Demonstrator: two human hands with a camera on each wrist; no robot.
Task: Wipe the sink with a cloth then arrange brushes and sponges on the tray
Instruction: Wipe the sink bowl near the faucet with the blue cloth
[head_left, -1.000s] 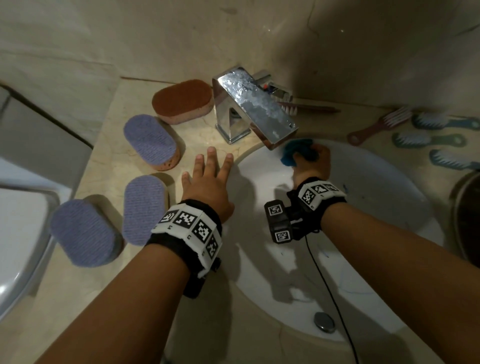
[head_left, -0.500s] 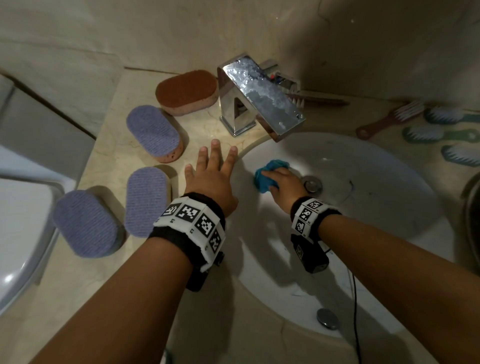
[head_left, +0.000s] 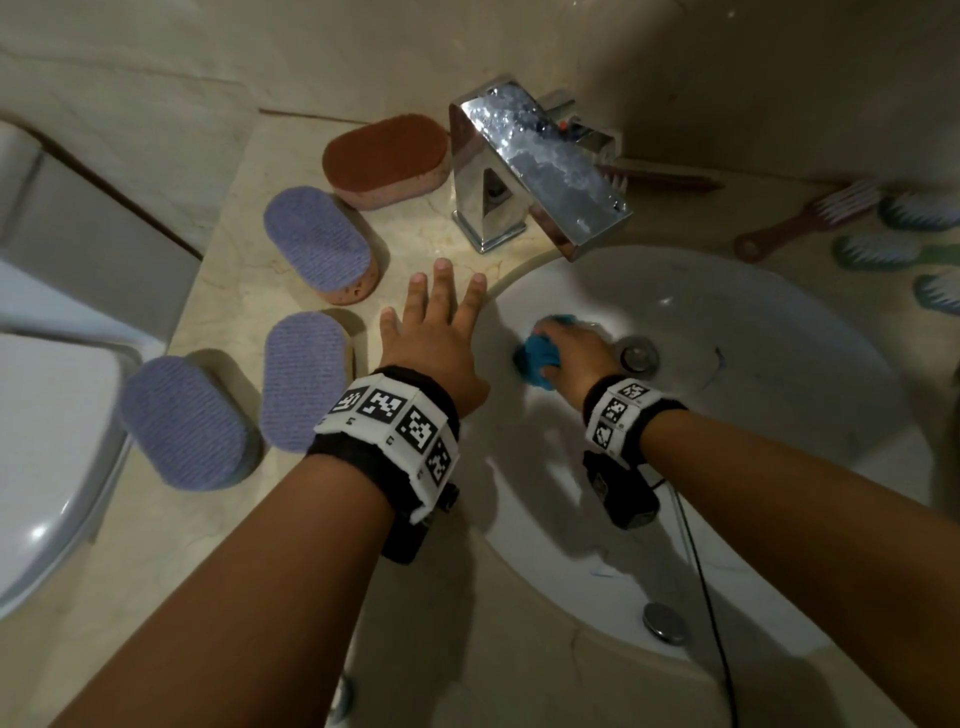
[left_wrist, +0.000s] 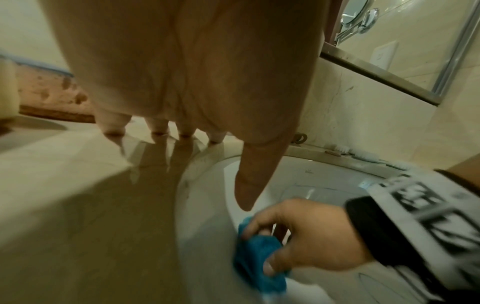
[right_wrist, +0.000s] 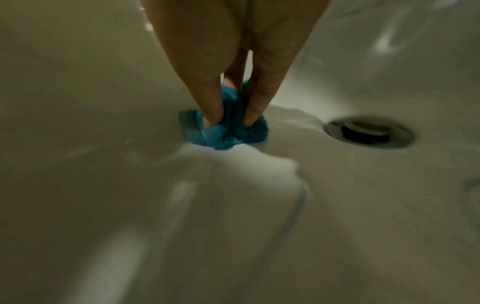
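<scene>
1. The blue cloth (head_left: 537, 357) was bunched into a wad on the white wall of the sink (head_left: 753, 415), just to the left of the drain (head_left: 635, 356).
2. The right hand (head_left: 569, 353) pinched that wad between thumb and fingertips, pressing it against the basin.
3. The left hand (head_left: 434, 343) lay flat with fingers spread on the surface (head_left: 234, 519) at the sink's left rim, holding nothing and seemingly bracing the body.
4. The sink held only the cloth and the wiping hand; faint bluish streaks showed on the basin wall, though blur made it hard to say whether they were marks or scratches.
5. Around the basin, three purple sponges (head_left: 317, 239) and a brown sponge (head_left: 384, 158) sat on the surface to the left of the chrome tap (head_left: 535, 161), while several brushes (head_left: 810, 215) lay to the right; none were gathered yet, and no tray could be made out for certain.
6. Wiping looked only partly done, with the near and right walls probably still to be covered.
7. Risks from here: the small wad could slip out of so light a pinch on the slick basin; a wide stroke could knock knuckles against the tap spout overhanging the bowl; the wrist cable (head_left: 701, 587) trailing across the basin could snag or get wet.
</scene>
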